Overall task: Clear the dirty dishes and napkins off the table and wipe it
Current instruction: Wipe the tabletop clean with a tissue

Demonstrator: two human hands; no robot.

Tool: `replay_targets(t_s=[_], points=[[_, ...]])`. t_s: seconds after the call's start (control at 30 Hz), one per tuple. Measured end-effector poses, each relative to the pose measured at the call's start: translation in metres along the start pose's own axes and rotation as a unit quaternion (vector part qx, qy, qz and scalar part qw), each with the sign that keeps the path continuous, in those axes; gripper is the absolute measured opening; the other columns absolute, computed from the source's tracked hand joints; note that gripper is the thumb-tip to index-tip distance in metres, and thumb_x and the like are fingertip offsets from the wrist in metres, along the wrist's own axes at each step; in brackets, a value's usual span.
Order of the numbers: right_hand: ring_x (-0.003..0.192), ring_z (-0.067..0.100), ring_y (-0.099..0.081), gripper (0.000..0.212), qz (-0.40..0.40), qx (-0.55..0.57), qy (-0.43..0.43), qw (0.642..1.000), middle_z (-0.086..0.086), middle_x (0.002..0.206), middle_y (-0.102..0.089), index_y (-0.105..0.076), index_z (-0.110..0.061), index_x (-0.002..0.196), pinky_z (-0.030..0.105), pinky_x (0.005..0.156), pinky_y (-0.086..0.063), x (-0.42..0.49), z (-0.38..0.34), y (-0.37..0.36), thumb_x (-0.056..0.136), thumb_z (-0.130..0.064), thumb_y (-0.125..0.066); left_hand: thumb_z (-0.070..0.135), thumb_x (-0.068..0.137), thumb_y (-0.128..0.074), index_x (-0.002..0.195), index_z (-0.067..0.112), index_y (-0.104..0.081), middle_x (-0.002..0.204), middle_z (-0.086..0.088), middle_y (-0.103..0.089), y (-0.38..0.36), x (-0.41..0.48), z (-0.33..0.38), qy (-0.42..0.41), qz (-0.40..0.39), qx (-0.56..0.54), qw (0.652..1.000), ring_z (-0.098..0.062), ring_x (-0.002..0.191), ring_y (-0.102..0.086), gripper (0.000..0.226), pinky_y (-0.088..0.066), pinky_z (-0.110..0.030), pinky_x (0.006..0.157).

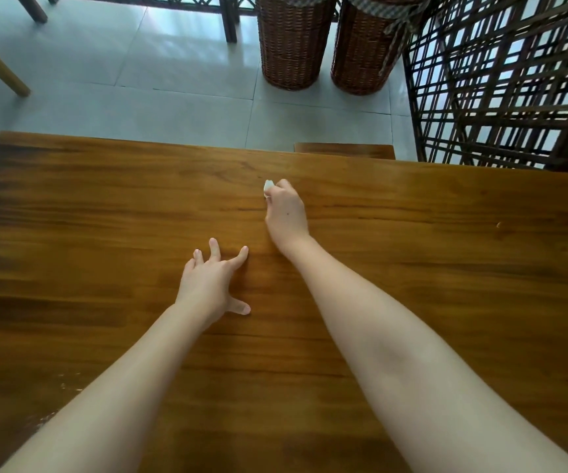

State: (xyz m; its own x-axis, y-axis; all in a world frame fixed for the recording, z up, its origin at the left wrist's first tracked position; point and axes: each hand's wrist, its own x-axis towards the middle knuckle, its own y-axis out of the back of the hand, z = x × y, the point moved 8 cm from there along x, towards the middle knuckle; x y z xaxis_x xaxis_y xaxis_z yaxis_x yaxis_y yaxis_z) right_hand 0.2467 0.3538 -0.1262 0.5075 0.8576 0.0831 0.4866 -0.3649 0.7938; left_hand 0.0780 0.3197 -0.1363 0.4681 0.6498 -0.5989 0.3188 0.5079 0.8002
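On the table (446, 302), a napkin wad (267, 186) pokes from the right hand (286, 213).

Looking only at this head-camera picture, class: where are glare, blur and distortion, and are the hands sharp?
Head view: daylight glares off the floor tiles; the lattice screen is backlit; the table looks bowed along its far edge, a wide-angle effect, and its grain smears toward the left; the left hand and right hand, pinching a small white wad, look fairly sharp.

Pale tiled floor (139, 80); two wicker baskets (293, 46); lattice screen (501, 80), perhaps backlit.
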Motion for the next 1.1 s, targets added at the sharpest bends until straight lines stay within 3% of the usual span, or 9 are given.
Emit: replay_targets(t_s=[0.13, 0.23, 0.37, 0.5, 0.63, 0.77, 0.93, 1.03, 1.1], points=[[0.084, 0.023, -0.059, 0.023, -0.039, -0.024, 0.047, 0.998, 0.011, 0.097, -0.058, -0.068, 0.001, 0.104, 0.032, 0.077, -0.053, 0.009, 0.019, 0.016, 0.095, 0.002, -0.047, 0.055, 0.071, -0.074, 0.152, 0.040, -0.001, 0.160, -0.017, 0.003, 0.002, -0.003, 0.001, -0.001, -0.005, 0.004, 1.000, -0.041, 0.145, -0.010, 0.110, -0.019, -0.045, 0.118], [0.093, 0.023, -0.058, 0.023, 0.036, -0.008, -0.056, 0.998, 0.013, 0.102, -0.058, -0.068, 0.002, 0.103, 0.025, 0.078, -0.049, 0.019, 0.069, 0.055, 0.092, 0.005, -0.048, 0.055, 0.072, -0.073, 0.152, 0.039, 0.000, 0.160, -0.017, 0.003, 0.003, -0.004, 0.002, -0.004, -0.007, 0.005, 1.000, -0.042, 0.145, -0.009, 0.109, -0.019, -0.045, 0.119], [0.108, 0.021, -0.059, 0.022, 0.165, 0.016, -0.214, 0.963, 0.011, 0.116, -0.060, -0.065, -0.001, 0.113, 0.014, 0.078, -0.045, 0.015, 0.141, 0.109, 0.093, -0.003, -0.056, 0.056, 0.071, -0.074, 0.152, 0.040, 0.000, 0.159, -0.018, 0.003, 0.001, -0.002, 0.001, -0.004, -0.012, 0.008, 1.000, -0.043, 0.145, -0.009, 0.111, -0.018, -0.045, 0.118], [0.105, 0.021, -0.062, 0.022, 0.188, 0.026, -0.281, 0.941, 0.013, 0.114, -0.062, -0.066, -0.001, 0.112, 0.016, 0.081, -0.046, 0.018, 0.139, 0.101, 0.093, -0.002, -0.055, 0.056, 0.070, -0.074, 0.151, 0.040, 0.001, 0.159, -0.018, 0.005, -0.002, 0.001, 0.000, -0.004, -0.016, 0.007, 1.000, -0.043, 0.145, -0.008, 0.112, -0.017, -0.045, 0.118], [0.093, 0.025, -0.058, 0.027, 0.072, 0.016, -0.144, 0.987, 0.015, 0.102, -0.057, -0.067, 0.001, 0.092, 0.026, 0.077, -0.048, 0.028, 0.066, 0.044, 0.088, 0.012, -0.043, 0.056, 0.069, -0.074, 0.151, 0.041, 0.001, 0.159, -0.018, 0.004, -0.004, 0.002, -0.001, -0.004, -0.013, 0.008, 1.000, -0.042, 0.145, -0.009, 0.112, -0.018, -0.044, 0.117], [0.093, 0.024, -0.057, 0.031, -0.041, 0.019, 0.009, 0.999, 0.011, 0.105, -0.054, -0.065, -0.001, 0.111, 0.031, 0.082, -0.050, 0.008, -0.006, -0.009, 0.090, 0.010, -0.046, 0.058, 0.066, -0.075, 0.151, 0.040, -0.001, 0.159, -0.019, 0.000, 0.000, 0.004, 0.000, 0.005, -0.019, 0.027, 0.999, -0.042, 0.144, -0.015, 0.114, -0.020, -0.044, 0.116], [0.085, 0.025, -0.058, 0.028, -0.083, 0.002, 0.024, 0.996, 0.011, 0.099, -0.054, -0.067, 0.003, 0.106, 0.031, 0.078, -0.051, 0.009, 0.015, 0.011, 0.093, 0.008, -0.042, 0.058, 0.067, -0.074, 0.151, 0.041, -0.002, 0.160, -0.017, -0.001, 0.000, 0.001, -0.001, 0.003, -0.011, 0.024, 1.000, -0.041, 0.144, -0.016, 0.112, -0.022, -0.044, 0.116], [0.088, 0.024, -0.056, 0.028, -0.035, 0.012, -0.019, 0.999, 0.013, 0.100, -0.055, -0.067, 0.003, 0.107, 0.029, 0.081, -0.049, 0.000, 0.060, 0.049, 0.091, 0.007, -0.045, 0.057, 0.068, -0.074, 0.151, 0.040, -0.001, 0.160, -0.016, 0.000, 0.001, 0.000, 0.000, -0.002, -0.008, 0.022, 1.000, -0.041, 0.144, -0.015, 0.112, -0.022, -0.044, 0.116], [0.092, 0.020, -0.055, 0.026, 0.018, 0.007, -0.074, 0.997, 0.008, 0.101, -0.054, -0.066, 0.001, 0.110, 0.018, 0.079, -0.047, -0.011, 0.106, 0.083, 0.091, 0.005, -0.048, 0.056, 0.069, -0.074, 0.152, 0.039, -0.001, 0.159, -0.017, -0.001, 0.001, 0.000, 0.000, -0.007, -0.007, 0.021, 1.000, -0.042, 0.143, -0.015, 0.112, -0.022, -0.044, 0.116]])
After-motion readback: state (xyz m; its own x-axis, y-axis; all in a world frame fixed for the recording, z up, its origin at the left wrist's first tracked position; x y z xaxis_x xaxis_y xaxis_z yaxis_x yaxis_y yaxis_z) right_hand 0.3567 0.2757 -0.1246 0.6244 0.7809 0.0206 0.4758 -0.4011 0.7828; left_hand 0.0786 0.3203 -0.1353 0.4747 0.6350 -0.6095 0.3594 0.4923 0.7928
